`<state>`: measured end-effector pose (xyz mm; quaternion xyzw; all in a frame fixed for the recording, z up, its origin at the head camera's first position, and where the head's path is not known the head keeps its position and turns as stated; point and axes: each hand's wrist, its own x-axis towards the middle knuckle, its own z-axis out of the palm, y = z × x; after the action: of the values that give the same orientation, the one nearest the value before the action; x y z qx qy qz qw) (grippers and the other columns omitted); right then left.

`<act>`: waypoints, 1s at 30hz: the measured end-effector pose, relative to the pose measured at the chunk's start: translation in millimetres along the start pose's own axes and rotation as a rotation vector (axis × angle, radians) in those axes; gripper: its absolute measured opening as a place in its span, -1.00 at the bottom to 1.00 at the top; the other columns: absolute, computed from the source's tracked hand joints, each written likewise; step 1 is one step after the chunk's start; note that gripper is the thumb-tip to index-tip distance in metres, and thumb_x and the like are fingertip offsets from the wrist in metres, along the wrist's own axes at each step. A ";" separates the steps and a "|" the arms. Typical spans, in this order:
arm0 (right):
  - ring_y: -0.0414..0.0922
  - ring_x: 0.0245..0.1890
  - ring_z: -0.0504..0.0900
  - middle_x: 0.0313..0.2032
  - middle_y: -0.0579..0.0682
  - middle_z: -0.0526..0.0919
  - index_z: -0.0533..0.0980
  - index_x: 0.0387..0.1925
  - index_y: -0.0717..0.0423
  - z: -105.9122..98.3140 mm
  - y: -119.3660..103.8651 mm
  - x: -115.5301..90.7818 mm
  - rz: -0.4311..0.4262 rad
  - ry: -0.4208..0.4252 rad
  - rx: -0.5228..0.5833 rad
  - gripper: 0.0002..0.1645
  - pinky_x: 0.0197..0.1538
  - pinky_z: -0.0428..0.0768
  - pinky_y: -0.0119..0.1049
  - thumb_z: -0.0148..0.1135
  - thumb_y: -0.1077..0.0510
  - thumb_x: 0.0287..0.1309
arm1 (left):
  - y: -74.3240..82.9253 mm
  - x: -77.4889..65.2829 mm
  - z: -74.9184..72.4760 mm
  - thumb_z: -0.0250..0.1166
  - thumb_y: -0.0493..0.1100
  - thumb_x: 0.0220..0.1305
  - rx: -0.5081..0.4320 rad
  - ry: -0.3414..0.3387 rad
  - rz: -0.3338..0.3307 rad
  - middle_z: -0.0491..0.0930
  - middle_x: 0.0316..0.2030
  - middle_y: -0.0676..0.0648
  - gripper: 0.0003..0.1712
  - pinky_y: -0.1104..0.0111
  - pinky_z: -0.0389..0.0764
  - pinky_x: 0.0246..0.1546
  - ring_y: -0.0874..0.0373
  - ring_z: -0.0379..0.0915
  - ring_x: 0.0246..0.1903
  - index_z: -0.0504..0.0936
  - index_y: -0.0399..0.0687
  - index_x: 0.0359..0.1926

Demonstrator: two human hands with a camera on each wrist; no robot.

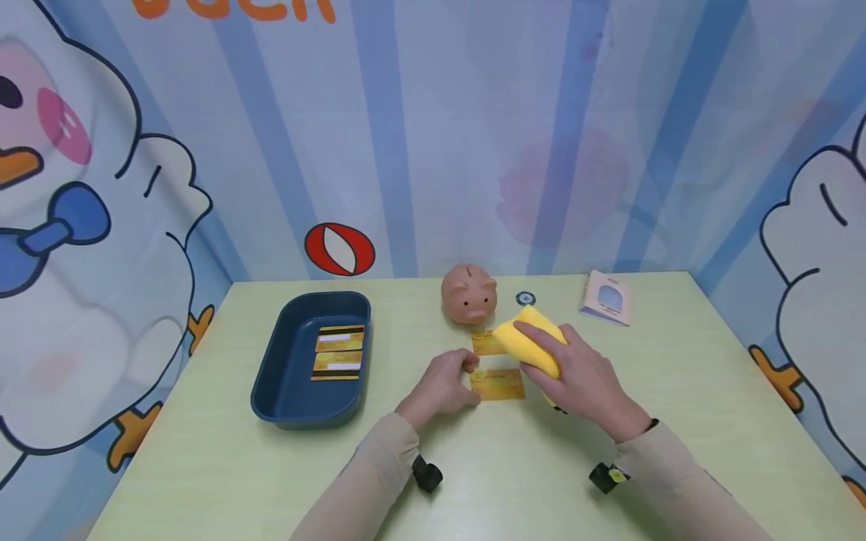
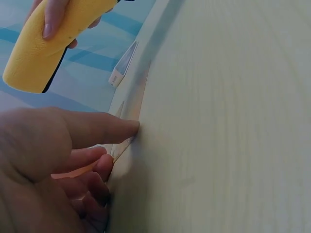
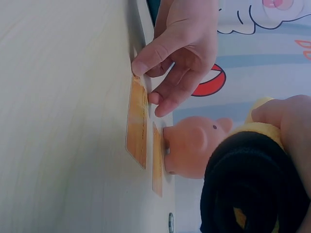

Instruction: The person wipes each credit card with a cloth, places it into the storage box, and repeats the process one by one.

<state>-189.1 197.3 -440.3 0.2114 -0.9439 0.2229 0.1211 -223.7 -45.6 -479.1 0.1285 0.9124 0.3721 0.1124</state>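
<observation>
My left hand (image 1: 443,383) is at the left end of a yellow card (image 1: 501,385) lying flat on the table. Its thumb touches the card's near corner, and its bent fingers are by the far corner. A second yellow card (image 1: 485,343) lies just beyond, partly covered by the yellow cloth. My right hand (image 1: 585,372) grips this rolled yellow cloth (image 1: 531,344) above the cards' right ends. The right wrist view shows the cloth's black inner side (image 3: 243,179). A pink piggy bank (image 1: 468,295) stands behind the far card.
At left stands a dark blue tray (image 1: 266,383) with two gold cards (image 1: 338,362) inside, black stripes showing. A small round disc (image 1: 525,299) lies right of the piggy bank. Farther right is a pale pink box (image 1: 605,299). A printed curtain (image 1: 446,135) hangs behind the table.
</observation>
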 end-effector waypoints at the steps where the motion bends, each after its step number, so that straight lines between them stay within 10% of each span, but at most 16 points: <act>1: -0.15 -0.49 0.36 -0.20 0.11 0.44 0.38 0.51 -0.32 0.2 -0.1 0.0 -0.002 0.001 -0.001 -0.25 -0.57 0.39 -0.31 0.37 -0.12 0.34 | -0.1 -0.8 -0.1 0.63 -0.29 0.05 0.001 -0.003 0.000 0.61 -0.05 -0.04 -0.36 0.14 0.54 0.24 0.05 0.47 -0.01 0.62 -0.23 0.19; 30: -0.14 -0.44 0.39 -0.11 0.14 0.48 0.36 0.52 -0.36 3.2 -4.0 1.7 -0.012 -0.024 0.016 -0.25 -0.53 0.41 -0.31 0.37 -0.12 0.36 | -15.5 -8.7 -17.8 0.50 -0.36 0.16 -0.108 -0.038 0.026 0.63 -0.16 -0.05 -0.42 0.25 0.68 -0.13 0.12 0.57 -0.25 0.66 -0.11 0.24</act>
<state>-189.1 191.9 -441.1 0.2205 -0.9423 0.2270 0.1093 -223.2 -70.5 -476.8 0.1410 0.8870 0.4195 0.1317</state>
